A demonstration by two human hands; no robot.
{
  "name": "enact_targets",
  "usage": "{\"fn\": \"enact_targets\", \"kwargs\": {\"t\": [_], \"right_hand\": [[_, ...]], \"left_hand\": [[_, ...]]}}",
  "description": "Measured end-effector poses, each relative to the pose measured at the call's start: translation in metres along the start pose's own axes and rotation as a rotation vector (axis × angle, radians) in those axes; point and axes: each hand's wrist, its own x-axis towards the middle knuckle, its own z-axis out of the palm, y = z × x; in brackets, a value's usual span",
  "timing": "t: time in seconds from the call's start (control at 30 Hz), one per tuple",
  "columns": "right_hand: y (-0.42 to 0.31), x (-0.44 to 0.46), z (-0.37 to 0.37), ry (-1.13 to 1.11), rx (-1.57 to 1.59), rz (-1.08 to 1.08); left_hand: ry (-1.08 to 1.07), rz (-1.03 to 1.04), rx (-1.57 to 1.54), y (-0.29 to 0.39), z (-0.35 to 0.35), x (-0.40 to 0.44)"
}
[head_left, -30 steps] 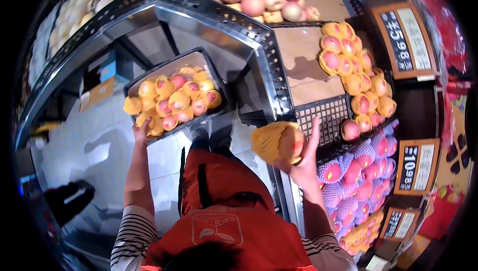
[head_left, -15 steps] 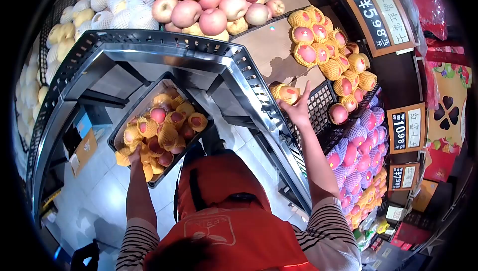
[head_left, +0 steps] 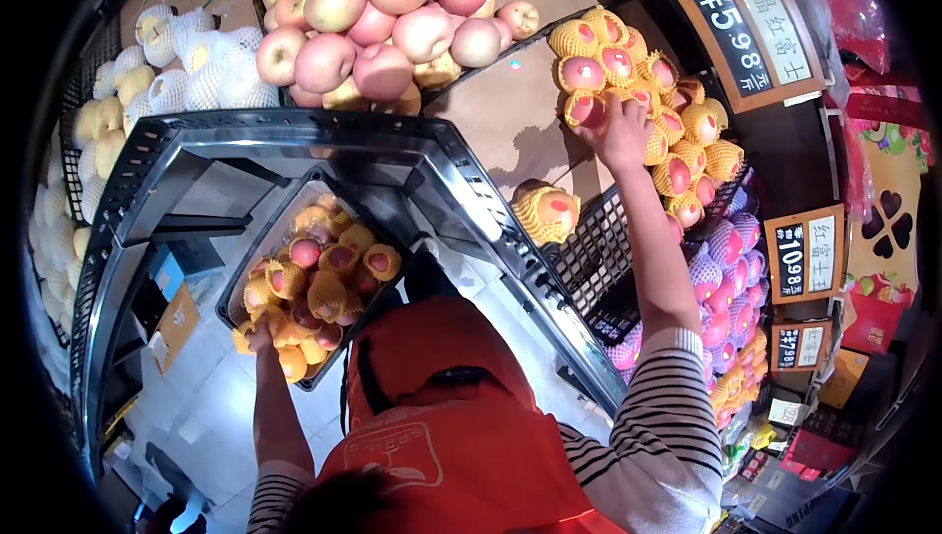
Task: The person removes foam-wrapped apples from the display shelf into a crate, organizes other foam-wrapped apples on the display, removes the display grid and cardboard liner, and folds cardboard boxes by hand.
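Observation:
My right hand reaches over the display and has its fingers closed around an apple in a yellow foam net, at the near side of a stack of netted apples. A single netted apple lies apart from the stack, by the display's front edge. Lower left, my left hand is closed at the near rim of a black crate. Netted apples fill this crate, some right against the hand. Its fingertips are partly hidden.
A black slatted rim with metal framing lies between crate and display. Loose pink apples and white-netted fruit are piled beyond it. Purple-netted apples are at right, beside price signs.
My right hand has moved up and right from the single apple to the stack, closing on an apple there. The single apple stays by the edge. My left hand keeps its place at the crate.

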Motion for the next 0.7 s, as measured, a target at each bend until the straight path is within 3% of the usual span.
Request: {"fn": "enact_targets", "kwargs": {"t": [0.07, 0.13, 0.27, 0.3, 0.4, 0.47, 0.5, 0.6, 0.67, 0.7], "right_hand": [[0.0, 0.012, 0.011, -0.075, -0.079, -0.036], [-0.001, 0.021, 0.019, -0.108, -0.133, -0.088], [0.024, 0.015, 0.007, -0.042, 0.137, -0.171], [0.027, 0.006, -0.006, 0.046, 0.261, -0.119], [0.061, -0.02, -0.015, 0.016, 0.994, 0.105], [0.077, -0.043, -0.024, -0.271, 1.734, 0.394], [0.074, -0.053, -0.033, -0.296, 1.994, 0.391], [0.074, -0.084, -0.027, -0.201, 2.336, 0.409], [0.068, -0.094, -0.03, -0.199, 2.397, 0.457], [0.062, -0.095, -0.039, -0.164, 2.399, 0.352]], "left_hand": [[0.126, -0.001, -0.002, 0.025, -0.021, -0.036], [0.216, 0.186, 0.029, 0.021, -0.021, -0.038], [0.392, 0.521, -0.009, 0.02, -0.029, -0.061], [0.406, 0.556, -0.04, 0.026, -0.034, -0.072], [0.412, 0.595, -0.117, 0.038, -0.044, -0.104], [0.385, 0.596, -0.149, 0.033, -0.043, -0.112], [0.392, 0.605, -0.151, 0.028, -0.04, -0.112], [0.397, 0.551, -0.111, 0.017, -0.035, -0.108], [0.399, 0.571, -0.133, 0.017, -0.034, -0.11], [0.398, 0.585, -0.133, 0.016, -0.035, -0.109]]}}
